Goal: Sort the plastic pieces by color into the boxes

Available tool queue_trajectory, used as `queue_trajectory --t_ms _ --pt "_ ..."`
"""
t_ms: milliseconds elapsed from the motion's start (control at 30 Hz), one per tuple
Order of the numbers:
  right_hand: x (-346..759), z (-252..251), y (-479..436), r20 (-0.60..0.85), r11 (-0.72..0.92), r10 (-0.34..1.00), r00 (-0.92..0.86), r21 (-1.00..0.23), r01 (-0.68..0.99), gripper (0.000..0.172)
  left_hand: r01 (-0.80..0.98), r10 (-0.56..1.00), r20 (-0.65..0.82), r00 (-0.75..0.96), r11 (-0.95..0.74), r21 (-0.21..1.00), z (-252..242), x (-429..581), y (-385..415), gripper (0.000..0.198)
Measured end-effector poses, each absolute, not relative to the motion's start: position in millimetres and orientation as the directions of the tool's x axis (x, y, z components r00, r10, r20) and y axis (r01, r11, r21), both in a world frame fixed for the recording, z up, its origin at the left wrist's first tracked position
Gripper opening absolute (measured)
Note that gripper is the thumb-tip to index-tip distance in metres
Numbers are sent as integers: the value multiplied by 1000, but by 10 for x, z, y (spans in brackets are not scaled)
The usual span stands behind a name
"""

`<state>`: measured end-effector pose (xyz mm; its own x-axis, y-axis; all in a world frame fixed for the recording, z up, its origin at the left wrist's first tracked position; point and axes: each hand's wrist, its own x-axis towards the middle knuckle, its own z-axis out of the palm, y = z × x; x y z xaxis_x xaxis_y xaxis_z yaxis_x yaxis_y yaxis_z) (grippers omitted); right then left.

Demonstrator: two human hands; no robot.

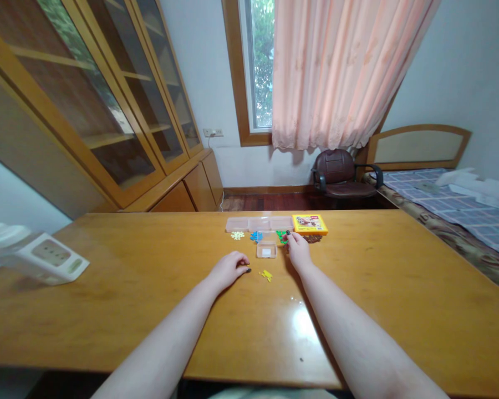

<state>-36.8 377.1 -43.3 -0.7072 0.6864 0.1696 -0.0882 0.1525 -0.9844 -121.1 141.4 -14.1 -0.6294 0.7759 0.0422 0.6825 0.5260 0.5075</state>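
Note:
Beside a small cluster of yellow building pieces (266,275), my left hand (230,270) rests on the table with its fingers loosely curved. A gap shows between its thumb and fingertips, and I make out nothing held there. My right hand (298,250) reaches to a pile of green pieces (281,236), fingers bent together at its edge. Whatever it may pinch is too small or hidden to name. Between the hands sits a small clear plastic box (266,256) with a white label. Blue pieces (256,236) and pale cream pieces (237,235) lie in piles farther left.
Behind the piles lies a clear compartment tray (258,224), with a yellow printed box (310,224) at its right. Dark brown pieces (313,239) sit before that box. A white appliance-like object (52,257) stands on the wooden table (149,327) at far left.

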Motion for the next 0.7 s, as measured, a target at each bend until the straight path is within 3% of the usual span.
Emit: queue_trajectory --t_ms 100,167,233,300,433,533,700 --pt "-313 -371 3762 227 228 663 -714 -969 -96 35 687 757 39 -652 568 453 -171 -1183 1450 10" --pt "-257 -296 3730 309 367 582 -752 -925 -96 33 694 751 51 -658 579 428 -174 -1170 1455 12" --pt "-200 -213 3669 347 533 416 -841 -842 -84 32 700 751 67 -657 575 423 -157 -1162 1459 12" --pt "-155 -149 3584 287 668 202 -936 -740 -83 25 701 747 101 -657 555 448 -112 -1164 1484 13" --pt "-128 -127 3421 191 794 -81 -978 -581 -179 13 692 693 247 -677 485 535 10 -1203 1642 13" --pt "-142 -153 3362 176 834 -179 -968 -494 -244 15 673 639 307 -706 468 573 21 -1233 1801 14" --pt "-155 -138 3342 139 874 -213 -967 -414 -253 18 647 646 258 -718 483 590 -142 -1240 1858 18"
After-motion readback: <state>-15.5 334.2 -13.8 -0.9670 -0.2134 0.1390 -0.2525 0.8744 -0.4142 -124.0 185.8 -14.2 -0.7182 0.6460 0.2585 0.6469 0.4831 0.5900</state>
